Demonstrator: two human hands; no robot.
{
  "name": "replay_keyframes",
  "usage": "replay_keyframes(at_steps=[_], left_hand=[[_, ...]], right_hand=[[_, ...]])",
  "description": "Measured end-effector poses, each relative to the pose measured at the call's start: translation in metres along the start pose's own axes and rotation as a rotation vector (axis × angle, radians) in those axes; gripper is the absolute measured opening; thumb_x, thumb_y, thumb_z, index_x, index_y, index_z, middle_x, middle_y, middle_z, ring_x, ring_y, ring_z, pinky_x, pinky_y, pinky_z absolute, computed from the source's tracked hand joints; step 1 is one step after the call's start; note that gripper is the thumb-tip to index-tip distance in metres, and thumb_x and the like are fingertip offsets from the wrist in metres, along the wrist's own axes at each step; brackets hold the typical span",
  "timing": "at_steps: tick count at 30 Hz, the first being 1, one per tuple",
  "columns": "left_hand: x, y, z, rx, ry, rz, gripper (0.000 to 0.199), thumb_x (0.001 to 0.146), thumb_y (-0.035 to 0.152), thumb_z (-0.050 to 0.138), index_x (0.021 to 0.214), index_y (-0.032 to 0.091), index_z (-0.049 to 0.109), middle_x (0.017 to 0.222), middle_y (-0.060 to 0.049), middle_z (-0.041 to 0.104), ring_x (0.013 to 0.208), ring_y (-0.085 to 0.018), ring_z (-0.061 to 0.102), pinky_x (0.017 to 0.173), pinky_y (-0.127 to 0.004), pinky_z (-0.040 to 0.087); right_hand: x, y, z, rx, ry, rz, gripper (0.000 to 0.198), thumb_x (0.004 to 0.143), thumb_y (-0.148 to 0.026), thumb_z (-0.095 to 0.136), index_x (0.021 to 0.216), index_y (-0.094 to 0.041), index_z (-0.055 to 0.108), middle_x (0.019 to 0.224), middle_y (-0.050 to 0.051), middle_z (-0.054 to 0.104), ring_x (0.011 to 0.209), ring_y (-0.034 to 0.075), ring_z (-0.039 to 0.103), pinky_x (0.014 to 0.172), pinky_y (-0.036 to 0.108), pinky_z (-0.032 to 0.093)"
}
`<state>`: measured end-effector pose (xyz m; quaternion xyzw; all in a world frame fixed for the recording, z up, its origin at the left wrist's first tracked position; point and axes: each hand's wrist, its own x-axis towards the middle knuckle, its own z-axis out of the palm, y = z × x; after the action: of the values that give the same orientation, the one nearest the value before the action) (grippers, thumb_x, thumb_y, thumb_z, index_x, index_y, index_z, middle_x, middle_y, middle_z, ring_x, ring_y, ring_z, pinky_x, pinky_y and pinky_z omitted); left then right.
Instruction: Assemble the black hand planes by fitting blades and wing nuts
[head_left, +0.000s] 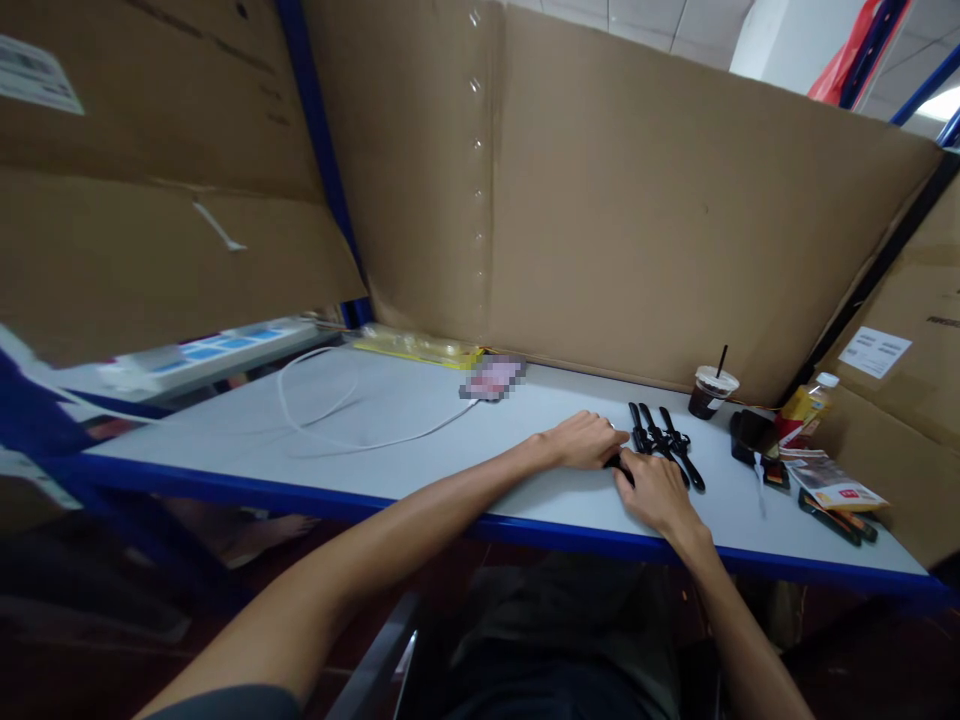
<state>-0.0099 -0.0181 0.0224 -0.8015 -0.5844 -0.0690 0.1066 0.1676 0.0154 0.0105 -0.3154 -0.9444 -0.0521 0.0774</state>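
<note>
Near the front right of the white table, my left hand (pixel 589 440) and my right hand (pixel 656 487) meet with fingers curled. Between them is a black spokeshave (pixel 619 464), mostly covered by my fingers; only dark bits of it show. Both hands are closed on it, low over the tabletop. Just behind my right hand lie several more black spokeshaves (pixel 661 432), side by side, each with two slim handles and a bulkier middle. My right hand partly hides their near ends.
A phone (pixel 493 378) with a white cable (pixel 390 442) lies at the back. To the right stand a lidded drink cup (pixel 711 393) and a bottle (pixel 814 400), with a packet (pixel 836 480) and dark-handled tools (pixel 832 517) nearby. Cardboard walls (pixel 637 200) enclose the table (pixel 225 430).
</note>
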Motion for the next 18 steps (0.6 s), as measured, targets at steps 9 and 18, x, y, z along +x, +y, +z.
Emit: replay_keyframes(at_steps=[9,18], left_hand=[[0.002,-0.011,0.000,-0.049,-0.043,-0.164,0.023,0.093,0.022,0.048,0.092,0.016,0.071,0.083,-0.013,0.073,0.070,-0.023,0.067,0.064,-0.030,0.040],[-0.001,-0.003,0.001,0.041,-0.026,-0.017,0.024,0.096,0.023,0.045,0.096,0.013,0.067,0.075,-0.014,0.071,0.064,-0.025,0.067,0.060,-0.032,0.041]], right_hand=[[-0.001,-0.004,0.001,0.013,0.018,0.021,0.023,0.103,-0.035,0.046,0.110,-0.022,0.063,0.105,0.006,0.076,0.093,0.022,0.071,0.069,0.029,0.033],[-0.001,-0.003,0.001,-0.036,0.023,0.061,0.026,0.102,-0.033,0.045,0.115,-0.021,0.063,0.104,0.007,0.076,0.093,0.024,0.072,0.070,0.031,0.036]])
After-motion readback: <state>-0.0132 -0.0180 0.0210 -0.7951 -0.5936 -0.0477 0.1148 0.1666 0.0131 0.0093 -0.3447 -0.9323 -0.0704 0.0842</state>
